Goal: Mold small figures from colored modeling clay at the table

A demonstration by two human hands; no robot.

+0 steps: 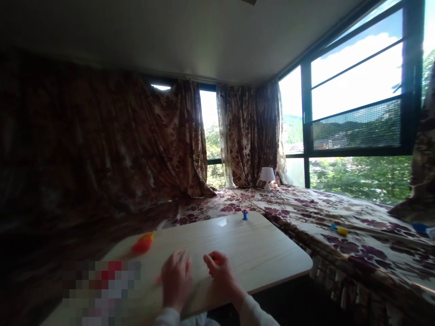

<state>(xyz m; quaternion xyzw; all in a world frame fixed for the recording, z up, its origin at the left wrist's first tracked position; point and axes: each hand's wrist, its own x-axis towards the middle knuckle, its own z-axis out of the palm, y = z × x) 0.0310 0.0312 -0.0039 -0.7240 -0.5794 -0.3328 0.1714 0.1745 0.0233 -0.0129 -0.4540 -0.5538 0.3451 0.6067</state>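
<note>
My right hand (220,270) is closed over the light wooden table, and a small red piece (217,261), its kind unclear, shows between the fingers. To its left, my left hand (176,277) hovers at or just above the tabletop with fingers curled together; whatever is in them is hidden. A faint reddish spot (158,279) shows at that hand's outer side, too blurred to name. On the table (251,258), an orange-red object with a yellow tip (142,243) lies at the left. A small blue toy figure with a pinkish top (245,215) stands at the far edge.
A bed or bench with a floral cover (292,208) borders the table behind and at right. On it are a blue and yellow toy (340,230) and a white lamp (267,175). Dark floral curtains (170,145) and windows surround it. A pixelated patch covers the lower left.
</note>
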